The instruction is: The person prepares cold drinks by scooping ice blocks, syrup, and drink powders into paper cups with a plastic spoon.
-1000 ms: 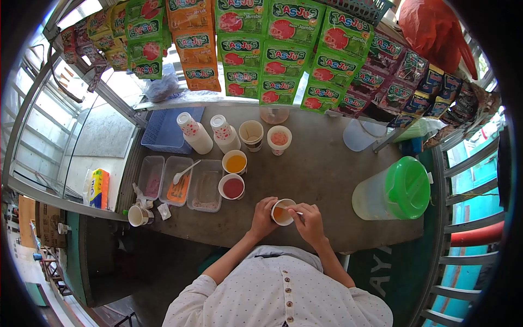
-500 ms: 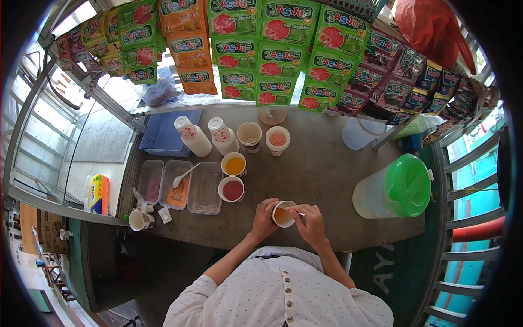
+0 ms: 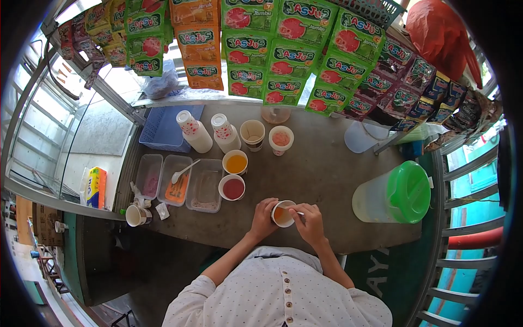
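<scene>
My left hand (image 3: pixel 265 218) is wrapped round the side of a paper cup (image 3: pixel 284 222) that holds some orange liquid. In my right hand (image 3: pixel 309 224) a thin white spoon is pinched, its lower end down inside that cup; the bowl of the spoon is hidden. Just beyond, to the left, stand a cup of red drink (image 3: pixel 233 187) and a cup of orange drink (image 3: pixel 236 162). Farther back are a cup with pink contents (image 3: pixel 280 140) and a stack of cups (image 3: pixel 253 134).
Plastic tubs (image 3: pixel 205 188) with powder remnants sit at left, a white spoon (image 3: pixel 185 171) across one. Two stacks of upturned cups (image 3: pixel 195 135) stand behind, by a blue basket (image 3: pixel 166 127). A green-lidded jug (image 3: pixel 392 193) is at right. Drink sachets (image 3: pixel 294 54) hang overhead.
Both hands stay at the cup in nearly the same pose. The surroundings have shifted slightly in view as the head turned.
</scene>
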A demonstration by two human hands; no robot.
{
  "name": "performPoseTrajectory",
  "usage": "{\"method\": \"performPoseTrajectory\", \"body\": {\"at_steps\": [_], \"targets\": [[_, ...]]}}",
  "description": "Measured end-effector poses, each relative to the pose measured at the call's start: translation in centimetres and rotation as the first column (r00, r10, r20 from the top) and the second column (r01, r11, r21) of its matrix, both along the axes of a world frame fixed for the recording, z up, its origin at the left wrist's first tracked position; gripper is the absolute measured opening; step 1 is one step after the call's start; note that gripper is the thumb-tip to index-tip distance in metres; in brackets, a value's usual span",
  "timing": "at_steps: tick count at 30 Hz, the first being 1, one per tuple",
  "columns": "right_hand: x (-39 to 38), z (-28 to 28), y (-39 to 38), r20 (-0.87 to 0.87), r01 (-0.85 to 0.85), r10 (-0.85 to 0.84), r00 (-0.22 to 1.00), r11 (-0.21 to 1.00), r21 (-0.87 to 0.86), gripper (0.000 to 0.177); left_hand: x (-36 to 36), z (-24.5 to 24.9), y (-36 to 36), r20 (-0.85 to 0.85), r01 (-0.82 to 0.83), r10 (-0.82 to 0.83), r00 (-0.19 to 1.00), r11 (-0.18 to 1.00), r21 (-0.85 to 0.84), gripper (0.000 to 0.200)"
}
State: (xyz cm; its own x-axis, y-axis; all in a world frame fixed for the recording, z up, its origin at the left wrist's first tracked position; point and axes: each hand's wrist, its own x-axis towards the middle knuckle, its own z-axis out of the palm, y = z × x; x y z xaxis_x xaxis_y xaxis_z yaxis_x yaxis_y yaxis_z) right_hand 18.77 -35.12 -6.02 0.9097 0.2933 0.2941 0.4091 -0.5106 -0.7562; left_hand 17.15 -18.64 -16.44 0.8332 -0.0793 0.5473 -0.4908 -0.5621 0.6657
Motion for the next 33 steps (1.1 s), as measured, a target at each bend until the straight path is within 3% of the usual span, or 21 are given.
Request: {"method": "performPoseTrajectory", "body": {"at_steps": [9, 15, 20, 23, 29, 33], "targets": [[-0.1, -0.5, 0.0, 0.01, 0.011, -0.011, 1.0, 1.0, 0.02, 0.013, 0.1, 0.3, -0.1, -0.004, -0.009, 0.009, 1.0, 1.0, -0.013, 0.074], [-0.5, -0.5, -0.6, -0.007, -0.027, 0.026, 1.0, 0.998, -0.06, 0.014, 0.1, 0.2, -0.1, 0.009, 0.026, -0.026, 1.0, 1.0, 0.004, 0.074], [-0.4, -0.6, -0.2, 0.001, 0.088, -0.088, 0.996, 0.996, 0.034, 0.012, 0.1, -0.2, 0.0, 0.022, 0.016, -0.016, 1.0, 1.0, 0.008, 0.073], [-0.4, -0.5, 0.3, 0.044, 0.04, -0.043, 0.998, 0.997, 0.066, 0.012, 0.1, 0.2, 0.0, 0.024, -0.008, 0.008, 1.0, 1.0, 0.009, 0.073], [-0.7, -0.4, -0.1, 0.028, -0.075, 0.077, 0.997, 0.996, -0.052, 0.012, 0.1, -0.1, 0.0, -0.004, -0.023, 0.023, 1.0, 1.0, -0.004, 0.073], [-0.1, -0.4, -0.6, 0.001, -0.014, 0.014, 1.0, 0.997, -0.072, 0.012, 0.2, -0.3, 0.0, 0.021, -0.005, 0.005, 1.0, 1.0, 0.008, 0.073]]}}
